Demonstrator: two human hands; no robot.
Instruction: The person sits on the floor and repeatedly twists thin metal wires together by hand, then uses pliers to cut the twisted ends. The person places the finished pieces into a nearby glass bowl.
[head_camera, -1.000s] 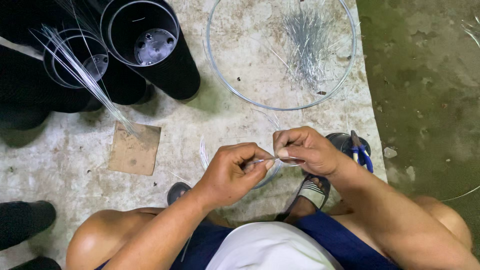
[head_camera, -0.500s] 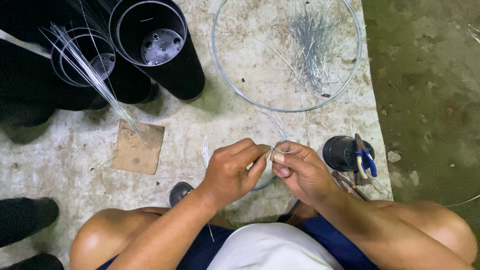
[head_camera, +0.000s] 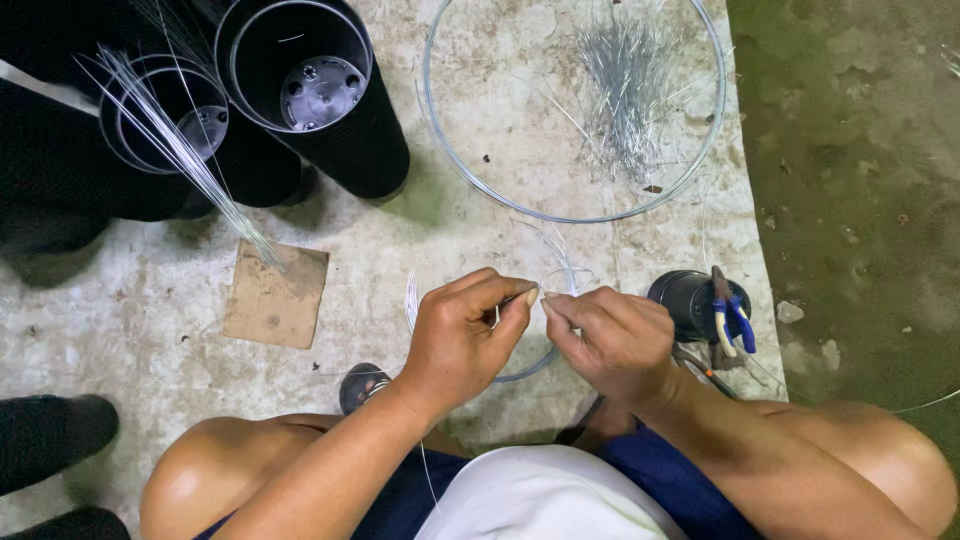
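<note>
Your left hand (head_camera: 465, 335) and right hand (head_camera: 610, 335) pinch thin wire (head_camera: 540, 292) tight between fingertips, low above floor. Looks like twisting step. Next, keep grip firm, turn slow.

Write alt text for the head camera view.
Seen from above, a seated person's left hand and right hand pinch a thin wire between their fingertips over a concrete floor. Ahead lie a large wire hoop, loose wire strands and black pots.
</note>
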